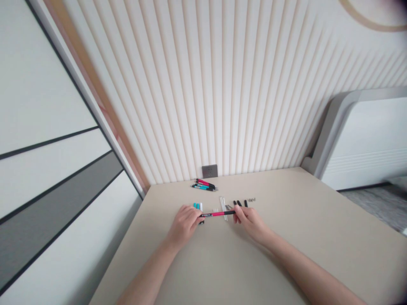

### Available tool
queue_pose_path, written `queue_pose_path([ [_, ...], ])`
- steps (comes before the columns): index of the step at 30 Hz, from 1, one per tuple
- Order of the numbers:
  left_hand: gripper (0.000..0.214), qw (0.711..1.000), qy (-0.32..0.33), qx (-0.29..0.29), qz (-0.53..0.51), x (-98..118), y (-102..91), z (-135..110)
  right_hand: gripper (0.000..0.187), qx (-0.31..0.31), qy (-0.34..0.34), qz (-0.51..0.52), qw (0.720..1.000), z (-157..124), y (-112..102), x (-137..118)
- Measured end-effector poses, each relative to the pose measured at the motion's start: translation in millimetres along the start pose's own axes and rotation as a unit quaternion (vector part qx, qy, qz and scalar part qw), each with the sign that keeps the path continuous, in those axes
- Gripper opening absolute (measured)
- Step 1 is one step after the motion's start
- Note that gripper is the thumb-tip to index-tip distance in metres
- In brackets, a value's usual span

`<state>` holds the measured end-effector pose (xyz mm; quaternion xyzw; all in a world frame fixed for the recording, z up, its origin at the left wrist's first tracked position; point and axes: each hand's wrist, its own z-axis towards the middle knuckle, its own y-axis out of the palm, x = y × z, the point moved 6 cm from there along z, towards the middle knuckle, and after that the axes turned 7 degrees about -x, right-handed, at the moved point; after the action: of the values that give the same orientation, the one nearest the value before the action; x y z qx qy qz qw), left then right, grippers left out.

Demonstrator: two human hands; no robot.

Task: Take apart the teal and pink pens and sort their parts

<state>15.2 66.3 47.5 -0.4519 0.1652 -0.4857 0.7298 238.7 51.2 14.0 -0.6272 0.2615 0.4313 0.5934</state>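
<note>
A slim pink-and-black pen (pixel 218 214) lies crosswise at the centre of the view, held between two bare hands. Its glossy barrel is pink, with a black section at the right end and a dark, white-printed section at the left. It looks like light, stiff plastic, easy to lift but thin and smooth enough to slip or roll, so the black section seems the surest place to take hold.

The hands are apart, one at each end. The left hand (pixel 183 225) curls around the printed end, and the right hand (pixel 251 222) pinches the black end between thumb and fingers.

Taking the pen as the clock's centre, with 12 o'clock away from the person, thin white tubes (pixel 223 207) lie just behind it at 12 o'clock. Farther out at 12 is a small bunch of pink, teal and black pens (pixel 204 184). Teal pieces (pixel 197 206) sit at 11 o'clock, partly hidden by the left hand. Short black parts (pixel 239 203) lie at 1 o'clock, and tiny metal bits (pixel 252 199) at 2 o'clock.

All rest on a matte beige tabletop (pixel 295 224). Beyond it, at 12 o'clock, a grey wall socket (pixel 210 170) is set into a ribbed cream wall panel (pixel 222 84).
</note>
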Motion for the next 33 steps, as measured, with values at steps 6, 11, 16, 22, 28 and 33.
queue_pose_path([
  [6,0.012,1.000,-0.009,0.006,0.015,-2,-0.9,-1,0.027,0.006,-0.018,0.064,0.998,2,-3,1],
  [11,0.012,1.000,-0.016,-0.005,0.016,-4,1.8,-2,0.025,0.002,-0.010,0.091,0.996,5,0,8],
  [16,0.011,0.999,-0.022,-0.020,0.021,-4,3.7,-1,0.026,0.010,0.007,0.078,0.997,8,5,20],
  [22,0.012,0.999,-0.022,-0.019,0.023,-6,5.4,-1,0.025,0.014,0.018,0.038,0.999,8,3,16],
  [28,0.011,0.999,-0.029,-0.015,0.026,-9,6.2,-3,0.026,0.012,0.009,0.035,0.999,6,1,13],
  [33,0.014,0.999,-0.040,-0.008,0.032,-10,5.1,-3,0.030,0.021,-0.017,0.033,0.999,7,-2,13],
])
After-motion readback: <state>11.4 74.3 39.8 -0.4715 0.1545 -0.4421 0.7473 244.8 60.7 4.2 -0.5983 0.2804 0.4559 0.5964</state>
